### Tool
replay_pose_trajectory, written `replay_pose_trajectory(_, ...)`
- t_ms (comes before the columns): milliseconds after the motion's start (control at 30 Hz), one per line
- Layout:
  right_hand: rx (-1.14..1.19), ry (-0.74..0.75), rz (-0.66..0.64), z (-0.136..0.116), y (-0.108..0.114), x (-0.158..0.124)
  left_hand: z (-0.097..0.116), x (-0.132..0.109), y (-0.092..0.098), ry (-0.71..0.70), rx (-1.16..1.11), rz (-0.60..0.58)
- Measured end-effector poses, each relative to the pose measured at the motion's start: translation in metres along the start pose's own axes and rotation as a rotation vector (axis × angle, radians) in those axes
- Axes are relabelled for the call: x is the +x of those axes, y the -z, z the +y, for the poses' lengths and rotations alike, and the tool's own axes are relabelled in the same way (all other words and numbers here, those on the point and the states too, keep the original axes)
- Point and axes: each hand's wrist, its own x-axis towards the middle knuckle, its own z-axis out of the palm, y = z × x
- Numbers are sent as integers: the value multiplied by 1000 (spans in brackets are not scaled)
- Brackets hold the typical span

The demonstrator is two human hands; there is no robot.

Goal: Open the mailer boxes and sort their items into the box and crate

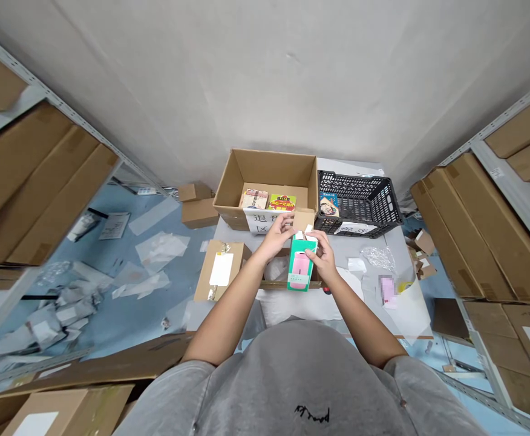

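A green carton (296,245) with a pink picture on its front stands tilted before me, its top flaps raised. My right hand (323,257) grips its right side, thumb on the front and fingers near the top edge. With curled fingers, my left hand (278,236) pinches at the upper left, by the carton's flaps. Underneath is an open cardboard box (269,284), partly hidden by the carton and my arm, with whitish wrapping (278,268) inside.
Behind my hands are a large open cardboard box (271,165) holding small packages and a black plastic crate (383,209). A taped parcel (205,266) lies left. Bubble wrap (378,257) lies right. Shelves of cartons (487,224) flank both sides; packaging litters the floor.
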Motion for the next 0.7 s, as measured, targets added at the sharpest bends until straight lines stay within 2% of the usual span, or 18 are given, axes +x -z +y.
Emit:
replay_pose_trajectory(100, 18, 8, -7, 0, 1, 2, -2, 2, -3, -48, -87, 54)
replay_pose_trajectory(267, 107, -44, -5, 4, -2, 1, 6, -1, -4, -149, 85, 99)
replay_pose_trajectory(367, 171, -76, 20, 6, -3, -1, 15, -7, -5, -213, 169, 59)
replay_pose_trajectory(533, 165, -89, -15, 5, -2, -1, 27, -17, -7, -336, 233, -58)
replay_pose_trajectory(700, 152, -74, -41, 6, 0, -1, 32, -21, -6, -372, 269, -143)
